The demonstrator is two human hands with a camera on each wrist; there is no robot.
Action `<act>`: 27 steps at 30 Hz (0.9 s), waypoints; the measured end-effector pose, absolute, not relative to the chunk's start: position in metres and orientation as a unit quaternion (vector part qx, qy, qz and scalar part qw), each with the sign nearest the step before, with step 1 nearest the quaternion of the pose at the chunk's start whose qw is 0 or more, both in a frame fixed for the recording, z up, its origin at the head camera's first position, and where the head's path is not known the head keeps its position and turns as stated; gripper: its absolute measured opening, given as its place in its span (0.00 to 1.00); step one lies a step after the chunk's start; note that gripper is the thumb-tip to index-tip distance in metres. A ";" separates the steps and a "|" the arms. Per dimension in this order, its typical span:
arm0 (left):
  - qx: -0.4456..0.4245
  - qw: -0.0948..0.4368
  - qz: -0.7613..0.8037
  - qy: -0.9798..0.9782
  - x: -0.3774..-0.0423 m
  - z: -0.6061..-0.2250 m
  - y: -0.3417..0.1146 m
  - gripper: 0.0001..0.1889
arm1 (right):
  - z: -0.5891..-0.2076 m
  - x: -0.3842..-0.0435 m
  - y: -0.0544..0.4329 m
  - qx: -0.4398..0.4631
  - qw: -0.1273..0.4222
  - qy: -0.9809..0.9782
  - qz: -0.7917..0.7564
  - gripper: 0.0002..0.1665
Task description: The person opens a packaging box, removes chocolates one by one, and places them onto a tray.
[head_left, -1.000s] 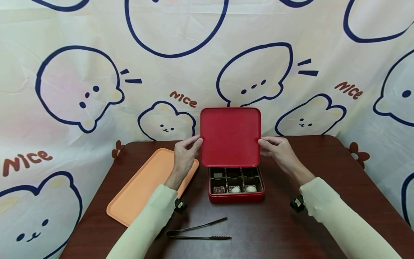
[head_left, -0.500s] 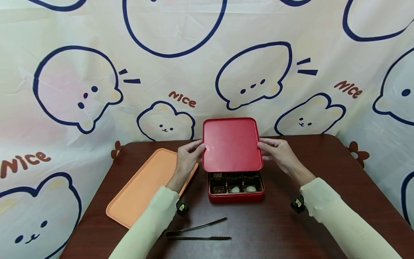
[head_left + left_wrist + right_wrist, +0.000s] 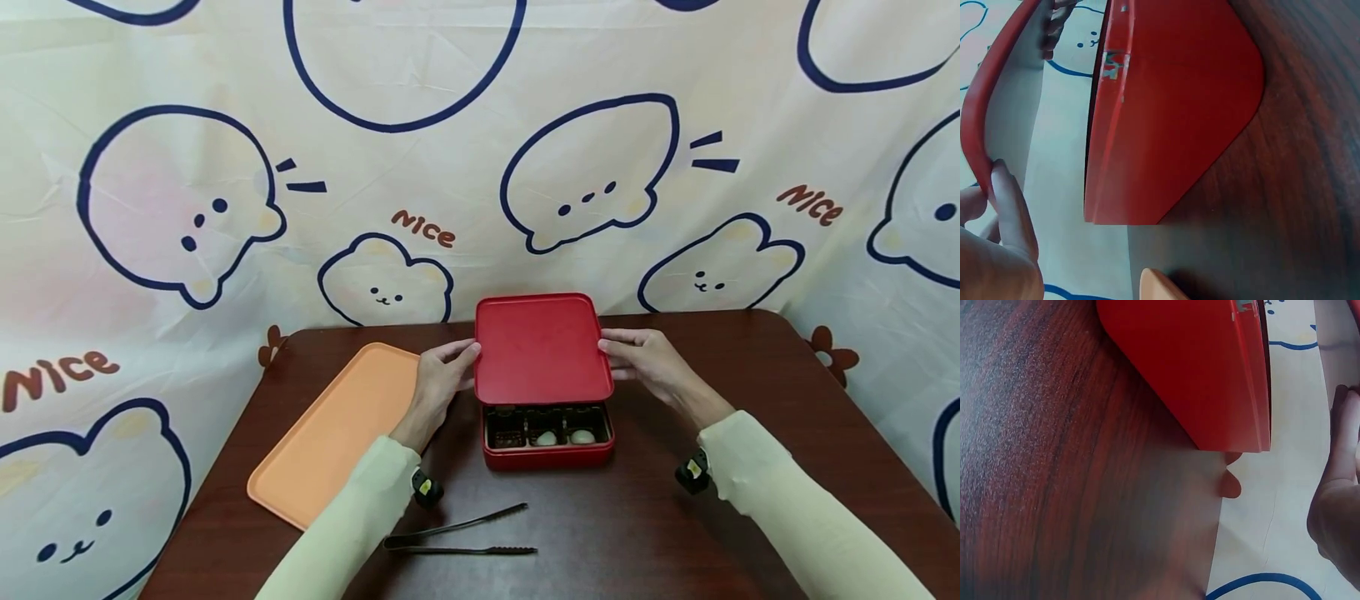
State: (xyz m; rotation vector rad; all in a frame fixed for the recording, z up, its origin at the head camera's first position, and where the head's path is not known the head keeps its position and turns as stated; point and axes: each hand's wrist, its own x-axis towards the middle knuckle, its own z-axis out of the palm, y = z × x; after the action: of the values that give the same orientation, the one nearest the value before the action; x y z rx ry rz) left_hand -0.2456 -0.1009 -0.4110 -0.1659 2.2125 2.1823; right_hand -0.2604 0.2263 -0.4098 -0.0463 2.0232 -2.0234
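Between both hands a square red lid [image 3: 542, 350] is held tilted over a red tin box [image 3: 549, 458]. My left hand [image 3: 437, 379] pinches the lid's left edge, thumb in front. On the opposite edge my right hand [image 3: 651, 362] grips it the same way. In the left wrist view a gap shows between the lid [image 3: 984, 106] and the box [image 3: 1172, 106]. Chocolates [image 3: 582, 437], some dark and some white-topped, sit in the front compartments. The lid hides most of the back row.
An orange tray [image 3: 337, 442] lies at the left of the dark wooden table [image 3: 645, 542], partly behind the left forearm. Metal tongs [image 3: 465, 537] with spread arms lie in front of the box. A printed cloth [image 3: 420, 183] hangs behind the table.
Both hands have lowered the lid toward the box, and it has tilted flatter and shifted slightly right. More of the back compartments is covered. Box, tray and tongs have stayed put.
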 end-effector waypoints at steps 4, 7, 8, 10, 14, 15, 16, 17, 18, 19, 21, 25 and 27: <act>-0.050 0.033 0.695 0.717 -0.245 -0.412 -0.101 0.17 | -0.409 -0.260 0.231 -0.012 0.144 0.707 -0.693 0.35; -0.048 0.043 0.694 0.717 -0.245 -0.412 -0.101 0.17 | -0.408 -0.260 0.235 -0.013 0.152 0.712 -0.686 0.36; -0.046 0.045 0.696 0.716 -0.245 -0.412 -0.100 0.16 | -0.408 -0.259 0.236 -0.012 0.153 0.713 -0.684 0.35; -0.046 0.049 0.699 0.712 -0.245 -0.412 -0.100 0.16 | -0.408 -0.259 0.239 -0.013 0.158 0.717 -0.679 0.36; -0.048 0.053 0.701 0.710 -0.244 -0.414 -0.101 0.15 | -0.411 -0.259 0.244 -0.011 0.164 0.720 -0.674 0.36; -0.050 0.054 0.698 0.712 -0.244 -0.414 -0.101 0.15 | -0.411 -0.260 0.246 -0.013 0.167 0.720 -0.674 0.36; -0.052 0.055 0.695 0.715 -0.244 -0.415 -0.102 0.15 | -0.412 -0.260 0.248 -0.014 0.168 0.718 -0.675 0.37; -0.054 0.056 0.691 0.719 -0.244 -0.416 -0.103 0.15 | -0.413 -0.260 0.249 -0.015 0.169 0.717 -0.676 0.37; -0.056 0.056 0.687 0.722 -0.244 -0.417 -0.104 0.15 | -0.413 -0.261 0.251 -0.016 0.170 0.716 -0.677 0.37; -0.057 0.055 0.683 0.726 -0.243 -0.419 -0.104 0.15 | -0.414 -0.261 0.252 -0.017 0.171 0.715 -0.677 0.37; -0.055 0.055 0.677 0.732 -0.243 -0.421 -0.105 0.15 | -0.414 -0.261 0.256 -0.018 0.169 0.717 -0.676 0.38; -0.048 0.053 0.673 0.736 -0.242 -0.424 -0.106 0.16 | -0.412 -0.261 0.263 -0.017 0.166 0.724 -0.670 0.38; -0.049 0.053 0.671 0.738 -0.242 -0.424 -0.106 0.15 | -0.412 -0.261 0.268 -0.015 0.166 0.726 -0.668 0.39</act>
State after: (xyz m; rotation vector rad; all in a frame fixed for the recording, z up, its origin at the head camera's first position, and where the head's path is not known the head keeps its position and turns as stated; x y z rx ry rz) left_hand -0.2416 -0.1057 -0.4242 -0.1498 2.2437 2.0399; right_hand -0.2605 0.2675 -0.4117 -0.0435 2.0660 -1.9005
